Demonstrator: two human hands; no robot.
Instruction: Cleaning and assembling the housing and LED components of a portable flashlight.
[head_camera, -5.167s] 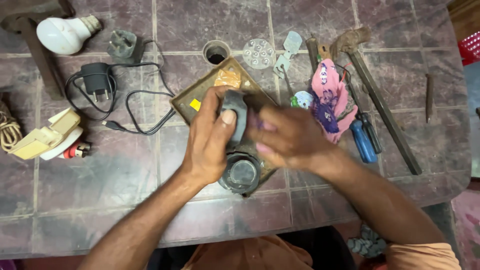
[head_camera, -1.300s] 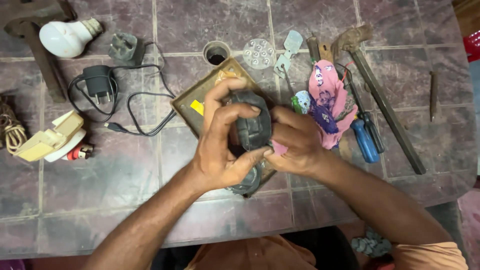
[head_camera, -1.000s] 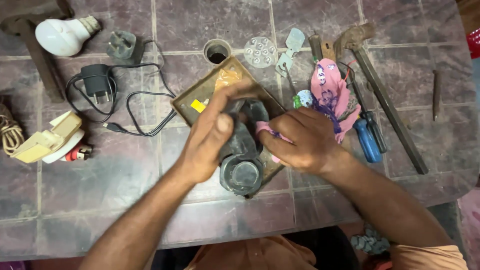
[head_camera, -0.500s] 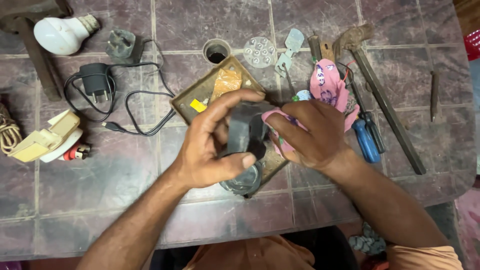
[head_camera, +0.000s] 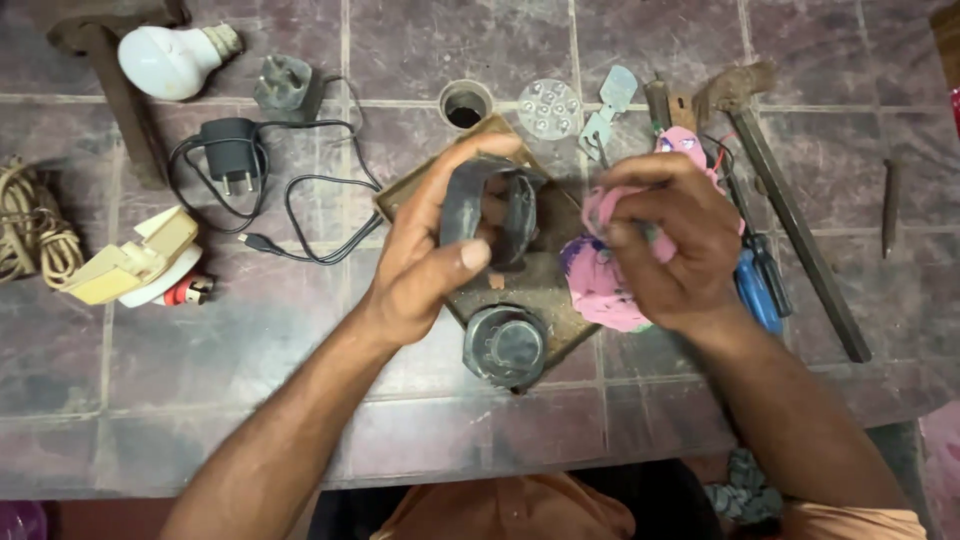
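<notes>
My left hand grips a dark grey hollow casing, a ring-shaped plastic shell, above a brown board on the table. My right hand is closed on a pink cloth just to the right of the casing, apart from it. A round dark grey cap-like part lies on the board's near corner below both hands.
On the tiled table lie a white bulb, a grey plug, a black charger with cable, a cream and white fitting, a round clear lens disc, a blue-handled screwdriver, a long rusty tool and a coil of rope.
The hands were together over the casing, rubbing it with the cloth. Now my right hand has drawn away to the right with the cloth, and my left holds the casing turned up alone.
</notes>
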